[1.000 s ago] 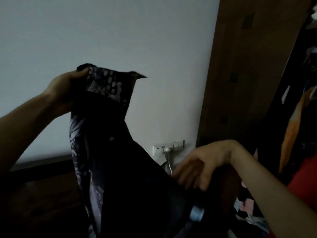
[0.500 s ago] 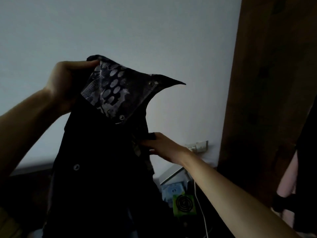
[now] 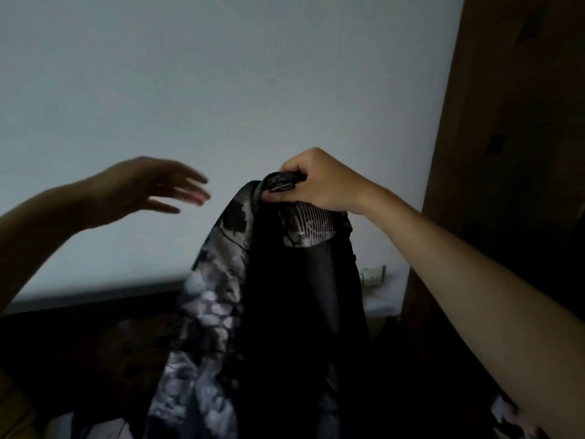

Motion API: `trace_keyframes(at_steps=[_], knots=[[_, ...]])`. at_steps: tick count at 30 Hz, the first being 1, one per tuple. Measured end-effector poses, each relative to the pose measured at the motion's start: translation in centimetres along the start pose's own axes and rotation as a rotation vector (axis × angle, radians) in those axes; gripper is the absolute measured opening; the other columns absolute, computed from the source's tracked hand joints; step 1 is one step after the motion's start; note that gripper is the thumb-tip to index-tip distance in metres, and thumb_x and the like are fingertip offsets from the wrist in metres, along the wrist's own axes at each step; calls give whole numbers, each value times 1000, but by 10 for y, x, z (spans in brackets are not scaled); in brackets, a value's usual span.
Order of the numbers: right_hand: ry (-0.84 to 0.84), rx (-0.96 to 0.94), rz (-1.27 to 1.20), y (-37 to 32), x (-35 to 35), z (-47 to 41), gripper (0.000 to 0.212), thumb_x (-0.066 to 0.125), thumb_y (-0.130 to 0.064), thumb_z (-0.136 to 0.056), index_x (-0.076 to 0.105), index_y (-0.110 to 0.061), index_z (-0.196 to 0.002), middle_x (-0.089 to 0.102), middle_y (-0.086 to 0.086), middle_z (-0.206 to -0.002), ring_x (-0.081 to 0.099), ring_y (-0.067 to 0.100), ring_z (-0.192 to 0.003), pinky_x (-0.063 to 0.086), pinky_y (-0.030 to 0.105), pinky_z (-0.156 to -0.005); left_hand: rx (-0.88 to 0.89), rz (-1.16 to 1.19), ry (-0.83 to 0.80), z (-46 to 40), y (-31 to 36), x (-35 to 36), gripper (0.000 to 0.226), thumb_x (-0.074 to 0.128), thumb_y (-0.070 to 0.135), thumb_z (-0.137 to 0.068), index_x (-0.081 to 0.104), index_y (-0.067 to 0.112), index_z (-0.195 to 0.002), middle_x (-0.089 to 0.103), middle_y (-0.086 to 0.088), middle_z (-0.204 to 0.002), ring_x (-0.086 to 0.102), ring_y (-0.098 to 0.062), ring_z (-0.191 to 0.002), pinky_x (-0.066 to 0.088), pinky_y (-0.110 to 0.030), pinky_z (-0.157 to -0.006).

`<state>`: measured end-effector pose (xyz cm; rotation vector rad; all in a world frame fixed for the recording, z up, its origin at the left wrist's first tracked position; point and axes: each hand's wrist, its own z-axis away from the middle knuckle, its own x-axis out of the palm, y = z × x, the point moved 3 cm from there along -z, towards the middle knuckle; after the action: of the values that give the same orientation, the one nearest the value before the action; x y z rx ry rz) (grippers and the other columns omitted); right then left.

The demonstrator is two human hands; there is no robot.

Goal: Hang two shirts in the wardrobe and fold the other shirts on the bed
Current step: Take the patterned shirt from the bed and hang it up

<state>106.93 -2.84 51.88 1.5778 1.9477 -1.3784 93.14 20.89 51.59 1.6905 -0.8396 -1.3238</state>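
Right hand (image 3: 319, 182) is up at head height, fingers curled tight round the top edge of the shirt (image 3: 285, 312), bunching the fabric near the collar. Thumb side faces me, knuckles toward the wall. From my feed the shirt hangs straight down from that one grip, dark fabric on the right half, grey-and-black patterned fabric showing on the left half. I see a striped lighter patch just under the fist. Its lower end drops out of the bottom of the picture, so I can't tell where the hem sits.

Left hand (image 3: 148, 188) is off the shirt, held out to the left of it, fingers straight and loosely spread, pointing toward the fabric. Clear gap between fingertips and cloth. It's blurred.

Behind: pale wall (image 3: 221, 90), a wall socket (image 3: 373, 275) low down just right of the shirt, brown wardrobe panel (image 3: 506, 153) along the right edge. Lower left is dark; I can't make out what's there.
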Motion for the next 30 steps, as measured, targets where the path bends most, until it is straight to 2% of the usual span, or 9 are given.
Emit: trace_keyframes(at_steps=[2,5,8,11,16,21,24,27,30], knots=[[20,-17,71,-9,-3,-2,54,81,-38,-81,61,11,-74,48,7,-63,44,11,-60,29,30,-56,5,-34,-130,6,11,36,56,69,63,-76,70,28,-120,74,4,-120,71,-13,-108,52,-44,-95],[175,-31,109,-16,-20,2,53,81,-42,-79,60,6,-67,51,5,-60,45,8,-57,31,30,-55,182,-203,-161,4,16,96,41,82,32,-79,71,24,-118,76,8,-114,70,-10,-108,58,-32,-93],[197,10,252,-14,-45,16,63,80,-53,-75,56,4,-64,49,5,-56,42,7,-54,28,30,-53,328,-102,78,-12,5,104,24,75,25,-85,76,12,-106,78,-4,-104,71,-16,-99,56,-33,-92],[127,140,395,-2,-62,39,65,76,-60,-75,57,1,-62,50,9,-55,41,11,-50,27,30,-51,427,-392,303,-30,11,94,33,70,42,-85,69,10,-92,71,-6,-85,62,-14,-79,49,-34,-75],[261,267,309,10,-89,66,57,78,-54,-77,53,-6,-61,41,5,-56,40,10,-51,23,30,-52,776,-688,527,-42,19,128,32,69,21,-90,55,14,-117,56,-8,-112,62,-27,-93,51,-44,-84],[280,351,224,25,-105,87,74,78,-58,-74,63,14,-84,66,28,-73,65,29,-61,35,31,-60,688,-413,154,-61,5,224,55,56,64,-81,57,19,-114,66,4,-103,65,-14,-90,52,-32,-78],[287,429,205,47,-126,102,82,81,-65,-65,69,10,-94,70,31,-95,71,40,-89,42,33,-67,678,-326,170,-83,-7,255,37,49,49,-91,58,14,-98,64,4,-78,60,-15,-72,42,-28,-65],[174,554,208,74,-154,128,55,88,-52,-65,78,-4,-91,75,21,-94,74,27,-89,51,37,-71,622,-275,188,-116,-6,258,29,57,30,-100,56,16,-75,57,8,-60,49,-5,-58,37,-20,-56],[-66,720,165,104,-172,156,30,88,-28,-70,79,-9,-92,79,9,-90,75,27,-90,59,42,-79,621,-283,92,-146,9,254,46,61,44,-96,57,7,-67,48,5,-55,39,-1,-52,35,-22,-52]])
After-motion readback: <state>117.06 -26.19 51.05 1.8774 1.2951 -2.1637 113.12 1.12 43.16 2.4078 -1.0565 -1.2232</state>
